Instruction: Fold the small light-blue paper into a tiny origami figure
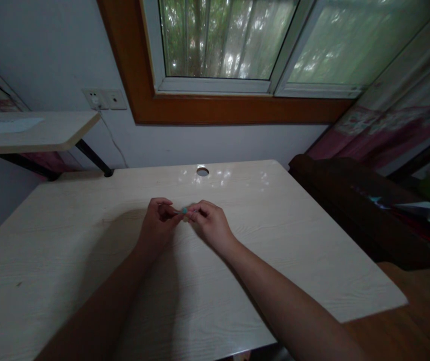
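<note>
Both hands meet over the middle of a pale wood-grain table (293, 240). Between their fingertips is a small thin object with a teal part (184, 210); its kind is too small to make out. My left hand (159, 220) pinches its left end, thumb against fingers. From the other side, my right hand (210, 220) grips the right end in a similar pinch. The fingers cover most of the object, so only the teal bit and a thin, light-coloured length show.
A round cable hole (202, 171) lies near the table's back edge. A raised shelf (49, 133) on black legs stands at the back left, below a wall socket (104, 99). Behind is a window with a wooden frame (230, 110). Dark brown furniture (350, 210) stands at the right.
</note>
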A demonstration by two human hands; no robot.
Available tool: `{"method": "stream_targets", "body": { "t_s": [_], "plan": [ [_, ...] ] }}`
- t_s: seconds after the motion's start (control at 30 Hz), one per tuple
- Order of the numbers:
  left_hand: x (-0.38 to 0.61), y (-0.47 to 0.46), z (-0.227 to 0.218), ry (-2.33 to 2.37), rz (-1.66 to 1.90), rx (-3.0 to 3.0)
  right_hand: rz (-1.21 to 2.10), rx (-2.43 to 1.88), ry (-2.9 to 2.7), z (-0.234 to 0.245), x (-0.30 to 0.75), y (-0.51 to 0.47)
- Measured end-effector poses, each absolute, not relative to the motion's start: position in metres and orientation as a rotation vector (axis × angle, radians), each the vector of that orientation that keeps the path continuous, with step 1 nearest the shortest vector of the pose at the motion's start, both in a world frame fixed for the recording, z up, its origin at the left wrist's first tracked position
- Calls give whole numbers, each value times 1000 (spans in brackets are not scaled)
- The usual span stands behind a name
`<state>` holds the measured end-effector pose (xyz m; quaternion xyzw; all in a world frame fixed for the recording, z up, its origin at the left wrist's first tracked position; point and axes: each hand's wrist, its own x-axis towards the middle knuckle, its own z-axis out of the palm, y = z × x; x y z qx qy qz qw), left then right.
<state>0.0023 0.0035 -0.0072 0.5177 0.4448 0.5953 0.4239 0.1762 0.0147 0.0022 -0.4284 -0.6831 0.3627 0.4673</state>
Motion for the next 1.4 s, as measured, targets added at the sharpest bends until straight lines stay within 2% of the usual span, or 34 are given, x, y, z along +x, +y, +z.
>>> {"method": "stream_targets", "body": {
  "t_s": [0.43,0.83,1.27,1.4],
  "plan": [
    [1,5,-5,1123,1516,1268,831,-1046,-1714,7,180,17],
    [-4,7,-5,1163,1525,1185,1259,-950,-1401,-3,177,23],
    [-3,5,-5,1093,1517,1247,1352,-933,-1336,-1,173,19],
    [-3,5,-6,1071,1512,1285,1266,-956,-1415,-8,174,20]
  ]
}}
